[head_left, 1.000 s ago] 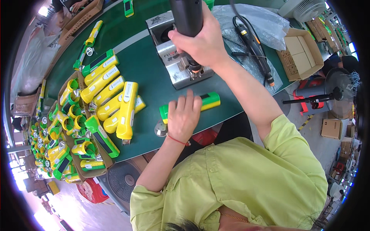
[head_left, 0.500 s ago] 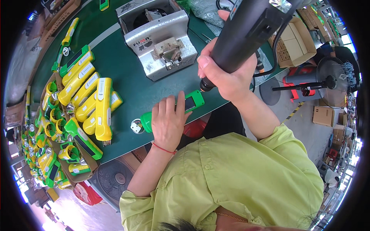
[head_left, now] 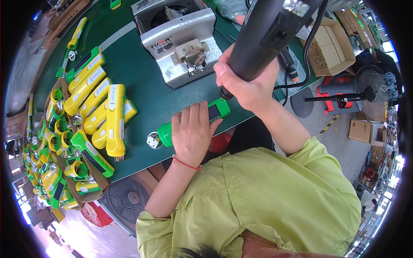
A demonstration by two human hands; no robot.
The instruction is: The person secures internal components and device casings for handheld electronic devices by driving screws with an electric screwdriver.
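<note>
A green flashlight (head_left: 221,108) with a dark panel lies on the bench near its front edge. My left hand (head_left: 190,131) is closed over its middle, fingers across the top and thumb on the near side. In my right hand (head_left: 251,86) is a black electric screwdriver (head_left: 263,41), gripped round its body and tilted nose down. Its nose hangs over the flashlight's right end; whether the bit touches cannot be made out. Beside the flashlight's left, round end sits a small white part (head_left: 153,140) with thin wires.
Several yellow flashlights (head_left: 115,120) are piled on the left, by a cardboard box (head_left: 92,195) of green and yellow parts. A metal dispenser-like machine (head_left: 180,47) stands behind my hands. Another corded tool (head_left: 287,62) lies at the right, near an open carton (head_left: 329,47).
The screwdriver and my right hand have shifted slightly left and up in the picture. My left hand and the flashlight have moved a little to the right.
</note>
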